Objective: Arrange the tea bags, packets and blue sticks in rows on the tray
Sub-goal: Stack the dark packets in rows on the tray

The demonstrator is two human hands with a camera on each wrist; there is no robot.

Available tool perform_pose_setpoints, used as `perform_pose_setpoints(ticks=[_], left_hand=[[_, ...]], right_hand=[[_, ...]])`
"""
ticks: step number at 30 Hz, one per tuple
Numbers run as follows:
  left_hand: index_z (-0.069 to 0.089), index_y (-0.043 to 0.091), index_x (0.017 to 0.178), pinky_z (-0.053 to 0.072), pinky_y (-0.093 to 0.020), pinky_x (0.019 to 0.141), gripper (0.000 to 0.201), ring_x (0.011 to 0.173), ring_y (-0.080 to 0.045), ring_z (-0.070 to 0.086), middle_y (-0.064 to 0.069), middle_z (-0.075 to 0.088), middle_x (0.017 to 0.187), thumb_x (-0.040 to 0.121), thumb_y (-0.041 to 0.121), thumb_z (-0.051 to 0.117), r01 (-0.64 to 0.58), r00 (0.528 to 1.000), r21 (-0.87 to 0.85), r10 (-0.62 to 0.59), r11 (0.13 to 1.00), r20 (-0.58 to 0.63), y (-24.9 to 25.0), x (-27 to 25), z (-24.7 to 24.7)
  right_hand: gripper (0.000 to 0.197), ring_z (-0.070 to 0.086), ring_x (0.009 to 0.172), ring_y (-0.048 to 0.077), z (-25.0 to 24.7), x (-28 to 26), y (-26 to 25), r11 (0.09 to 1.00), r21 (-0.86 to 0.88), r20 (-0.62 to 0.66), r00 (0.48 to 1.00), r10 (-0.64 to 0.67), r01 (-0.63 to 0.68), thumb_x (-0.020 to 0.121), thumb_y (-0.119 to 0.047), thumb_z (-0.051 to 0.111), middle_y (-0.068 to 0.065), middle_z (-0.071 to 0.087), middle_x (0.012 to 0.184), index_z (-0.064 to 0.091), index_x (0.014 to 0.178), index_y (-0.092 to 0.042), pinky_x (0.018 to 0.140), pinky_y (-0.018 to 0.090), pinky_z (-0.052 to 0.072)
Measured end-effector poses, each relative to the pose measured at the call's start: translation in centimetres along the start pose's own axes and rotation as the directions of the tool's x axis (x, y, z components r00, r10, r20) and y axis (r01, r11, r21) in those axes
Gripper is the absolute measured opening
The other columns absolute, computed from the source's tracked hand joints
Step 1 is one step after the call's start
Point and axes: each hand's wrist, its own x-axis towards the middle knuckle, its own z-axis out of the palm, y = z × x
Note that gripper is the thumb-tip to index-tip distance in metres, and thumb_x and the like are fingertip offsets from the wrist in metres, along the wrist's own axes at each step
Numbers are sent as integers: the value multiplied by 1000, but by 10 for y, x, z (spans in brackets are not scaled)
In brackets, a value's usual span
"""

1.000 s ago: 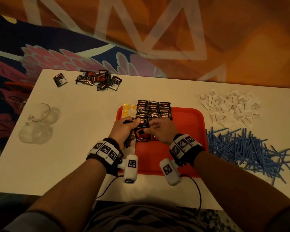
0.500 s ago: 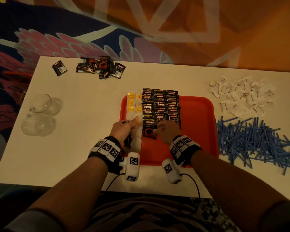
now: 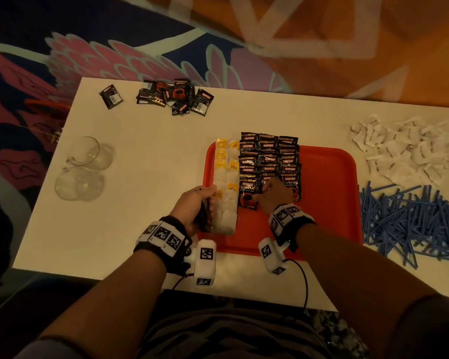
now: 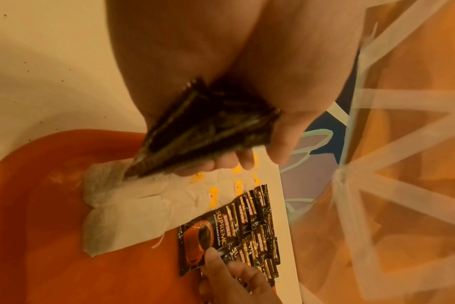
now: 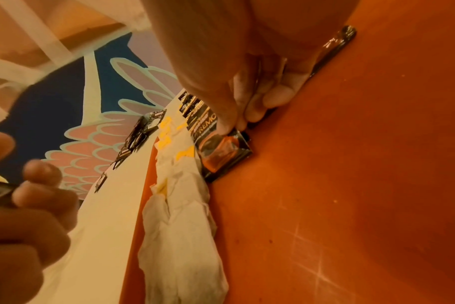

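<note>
Half the tray lies bare; left hand grips spare packets, right fingers pinch one packet.

Left hand, close to lens, gripping fanned stack of dark packets, edges on; count not legible. Beneath: white tea bags with yellow tags, overlapping in a row on orange tray. Beside them: black coffee packets, overlapped in rows, nearest one touched by fingertips of right hand.
</note>
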Motion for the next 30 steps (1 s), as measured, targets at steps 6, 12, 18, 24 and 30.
perform_pose_setpoints(ticks=[6, 12, 18, 24, 30], left_hand=[[53, 10, 78, 46, -26, 46, 24, 51, -19, 53, -7, 53, 63, 84, -10, 42, -25, 998, 68, 29, 997, -57, 0, 1, -1], [60, 7, 115, 60, -42, 72, 41, 86, -30, 73, -19, 72, 104, 90, -19, 40, -36, 999, 19, 36, 999, 9, 0, 4, 7], [65, 11, 121, 58, -47, 82, 38, 94, -35, 71, -19, 71, 108, 90, -9, 61, -68, 998, 66, 69, 996, -13, 8, 7, 23], [72, 10, 105, 58, -51, 88, 24, 94, -35, 72, -18, 74, 105, 82, 3, 77, -165, 986, 243, 167, 956, 10, 16, 2, 44], [68, 14, 97, 58, -41, 71, 32, 80, -31, 70, -15, 73, 90, 83, 41, 77, -197, 979, 303, 202, 932, 13, 21, -4, 66]], right_hand=[[33, 53, 62, 12, -4, -2, -1, 1000, 6, -27, 1000, -12, 12, 79, -22, 79, 0, 57, 79, 47, 87, -17, 54, 26, 45], [28, 52, 70, 12, -14, -6, -3, 999, -26, -28, 999, -45, 44, 82, -28, 75, -2, 55, 82, 54, 92, -14, 57, 23, 43], [26, 61, 83, 9, -29, -18, -11, 970, -3, 165, 956, -241, 245, 85, -46, 68, -5, 66, 89, 62, 86, -21, 65, 23, 43], [20, 62, 70, 4, -50, -38, -34, 935, 309, 436, 848, -302, 174, 86, -9, 71, -4, 65, 84, 65, 103, -15, 59, 14, 49], [13, 60, 67, 13, -68, -42, -40, 905, 251, 221, 889, -400, 344, 81, -10, 74, -2, 63, 74, 64, 79, -17, 66, 30, 51]])
